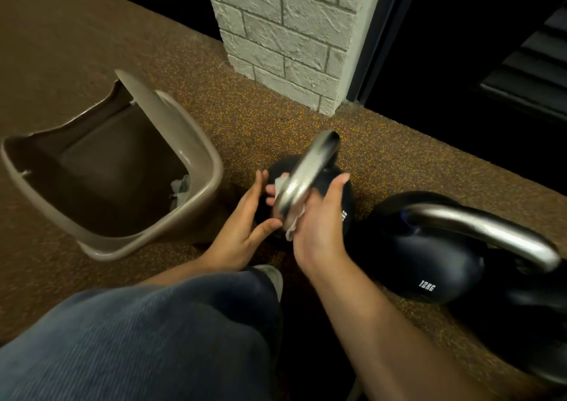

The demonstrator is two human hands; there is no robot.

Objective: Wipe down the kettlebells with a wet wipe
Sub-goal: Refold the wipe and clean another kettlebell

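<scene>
A small black kettlebell [345, 196] stands on the speckled floor, its steel handle [310, 167] pointing up and blurred. My right hand [319, 229] wraps a white wet wipe [291, 230] round the lower part of that handle, fingers curled behind it. My left hand [245, 219] is beside the bell's left side with straight fingers and holds nothing. Whether it touches the bell is unclear. A larger black kettlebell marked 12KG [441, 265] sits just to the right. Part of a third kettlebell [540, 324] shows at the lower right edge.
A beige plastic bin [196, 143] with a tilted lid stands left of the hands, a crumpled wipe [181, 187] inside. A white brick pillar [291, 32] rises behind, next to a dark opening on the right. My jeans-clad knee [153, 333] and shoe [273, 275] fill the foreground.
</scene>
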